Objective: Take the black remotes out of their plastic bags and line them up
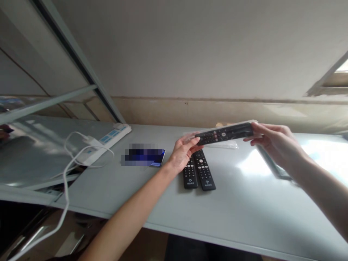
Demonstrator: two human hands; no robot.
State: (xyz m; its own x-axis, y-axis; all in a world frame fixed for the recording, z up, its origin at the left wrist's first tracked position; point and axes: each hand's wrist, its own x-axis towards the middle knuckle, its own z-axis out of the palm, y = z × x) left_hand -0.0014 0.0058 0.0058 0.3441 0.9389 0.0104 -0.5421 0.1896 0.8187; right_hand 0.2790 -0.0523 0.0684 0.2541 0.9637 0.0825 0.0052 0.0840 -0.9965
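We have two bare remotes (206, 177) beneath the bagged remote (228, 133), seemingly the only one still wrapped, left hand (181, 154) and right hand (280, 141) clamped on its ends.

- We see a bright window (342, 67) upper right and a dim wall (190, 54).
- We catch white glare on the table (233, 217), rightward.
- Soft shadows edge the lying remotes (205, 172).
- We find coarse pixelation over the phone (159, 160).

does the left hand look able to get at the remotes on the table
Probably yes, once free: the left hand grips the bagged remote, but the two loose remotes lie close by, near ends uncovered.
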